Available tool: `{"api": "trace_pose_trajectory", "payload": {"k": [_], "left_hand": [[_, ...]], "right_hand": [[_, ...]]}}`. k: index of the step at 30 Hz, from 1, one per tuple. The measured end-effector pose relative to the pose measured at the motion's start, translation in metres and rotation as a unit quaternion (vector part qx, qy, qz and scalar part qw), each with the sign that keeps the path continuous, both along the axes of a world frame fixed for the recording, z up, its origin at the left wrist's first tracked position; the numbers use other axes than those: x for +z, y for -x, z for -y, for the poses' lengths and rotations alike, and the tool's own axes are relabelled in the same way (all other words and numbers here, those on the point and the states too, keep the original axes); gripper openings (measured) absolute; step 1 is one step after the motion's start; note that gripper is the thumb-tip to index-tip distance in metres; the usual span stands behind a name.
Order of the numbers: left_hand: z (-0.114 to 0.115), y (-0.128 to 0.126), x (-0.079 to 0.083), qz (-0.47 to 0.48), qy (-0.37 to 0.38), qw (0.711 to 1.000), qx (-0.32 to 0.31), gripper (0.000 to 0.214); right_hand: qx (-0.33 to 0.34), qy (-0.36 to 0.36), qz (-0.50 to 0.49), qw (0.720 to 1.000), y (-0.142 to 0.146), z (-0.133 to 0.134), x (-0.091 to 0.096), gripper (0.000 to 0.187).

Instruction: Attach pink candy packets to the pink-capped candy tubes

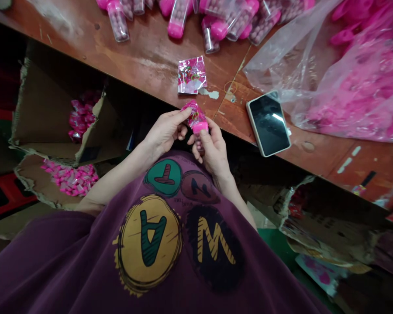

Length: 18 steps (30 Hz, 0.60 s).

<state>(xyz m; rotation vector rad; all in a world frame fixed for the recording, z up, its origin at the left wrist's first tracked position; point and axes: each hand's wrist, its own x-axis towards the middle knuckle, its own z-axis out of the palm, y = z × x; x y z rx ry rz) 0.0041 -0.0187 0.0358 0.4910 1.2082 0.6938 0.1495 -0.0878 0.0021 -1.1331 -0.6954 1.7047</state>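
Note:
Just in front of the table edge, my two hands meet around one small tube. My right hand (212, 146) is closed on the clear tube of beads (199, 128), which has a bright pink cap; its lower part is partly hidden by my fingers. Between thumb and fingers, my left hand (168, 128) pinches a shiny pink printed wrapper (192, 110) at the cap end of the tube. Another flat printed wrapper (192, 75) lies on the table just beyond my hands.
Several pink-capped bead tubes (180, 17) lie along the table's far side. A phone (269, 123) rests at right, beside a clear plastic bag (356, 87) of pink pieces. Cardboard boxes (59, 104) with pink items stand below left. A rubber band (230, 88) lies on the table.

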Motion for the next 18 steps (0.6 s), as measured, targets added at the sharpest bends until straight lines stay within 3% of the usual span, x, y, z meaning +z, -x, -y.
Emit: {"api": "trace_pose_trajectory", "payload": {"k": [9, 13, 18], "left_hand": [[0.012, -0.005, 0.002, 0.068, 0.027, 0.994, -0.084, 0.043], [0.016, -0.005, -0.003, 0.079, 0.033, 0.994, -0.075, 0.04], [0.016, -0.001, -0.007, 0.053, 0.001, 0.999, -0.002, 0.039]], "right_hand": [[-0.042, -0.029, 0.059, 0.997, 0.006, 0.005, -0.004, 0.055], [-0.034, -0.015, 0.057, 0.998, 0.004, 0.005, -0.006, 0.064], [0.012, 0.005, 0.006, 1.0, -0.002, 0.009, -0.01, 0.067]]}}
